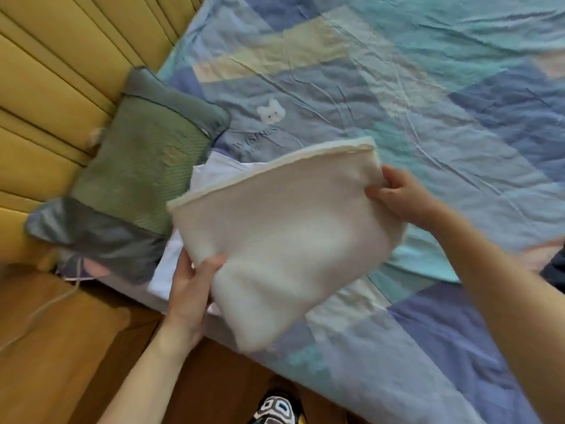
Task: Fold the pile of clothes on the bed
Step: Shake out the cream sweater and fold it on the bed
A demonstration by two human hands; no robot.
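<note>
Where the bed fills the right and far part of your view under its patchwork blue cover, the yellow padded headboard runs down the left. A green and grey pillow lies against that headboard at the bed's left edge. You hold the folded cream garment above the near-left part of the bed, over a white garment lying just beside the pillow. Your left hand grips the cream garment's near-left edge, thumb on top. Your right hand pinches its far-right corner with curled fingers.
</note>
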